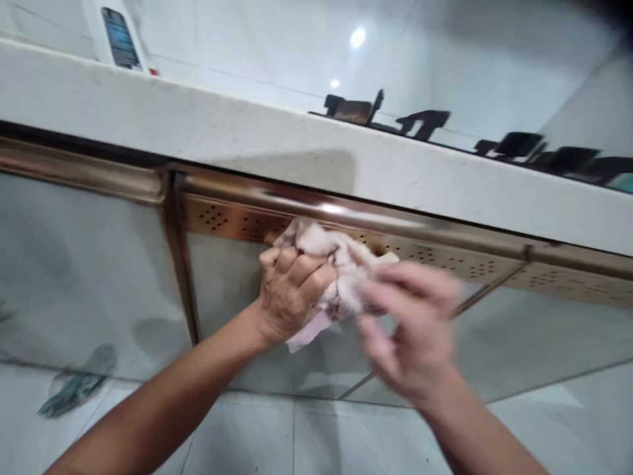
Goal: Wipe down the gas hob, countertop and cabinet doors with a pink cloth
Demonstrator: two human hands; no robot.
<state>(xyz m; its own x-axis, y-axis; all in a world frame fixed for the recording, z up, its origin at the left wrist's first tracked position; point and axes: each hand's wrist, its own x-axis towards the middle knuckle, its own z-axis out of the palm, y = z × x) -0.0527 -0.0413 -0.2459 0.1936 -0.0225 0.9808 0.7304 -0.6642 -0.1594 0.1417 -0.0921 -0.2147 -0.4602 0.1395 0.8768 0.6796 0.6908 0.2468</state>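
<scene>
My left hand is closed around a crumpled, stained pale cloth. The bunched cloth hangs in front of the perforated gold-coloured metal strip under the counter edge. At the cloth's right side is my right hand, blurred by motion, its thumb and fingers apart. Its fingertips are close to the cloth, and whether they touch it I cannot tell. A shiny rounded metal rail runs above the strip, and grey cabinet doors lie below it.
A white counter slopes across the view above the cabinets. On it stand a white bottle with a dark label at left and black stove supports at right. A greenish crumpled item lies at lower left by the tiled floor.
</scene>
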